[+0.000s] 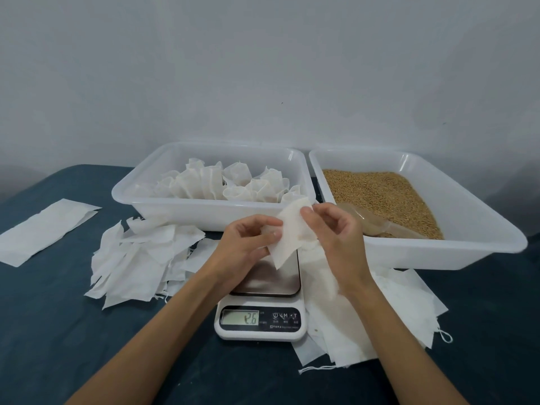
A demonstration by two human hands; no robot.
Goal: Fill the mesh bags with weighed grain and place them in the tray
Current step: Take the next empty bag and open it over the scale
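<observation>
Scale display: the kitchen scale [261,312] shows "2.6" in dark digits on its pale screen [240,318].
Scale buttons: a power sign, then "M" and "T", beside the screen.
Small print: characters under the buttons, too small to read.

White mesh bags [187,247], golden-brown grain [380,194], translucent white trays [181,211], seemingly dark teal tablecloth [58,331]

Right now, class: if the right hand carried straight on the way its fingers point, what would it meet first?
The right hand points left toward the left hand, pinching the same mesh bag. Beyond the bag it would probably meet the left hand's fingers first, though depth is unclear.
</observation>
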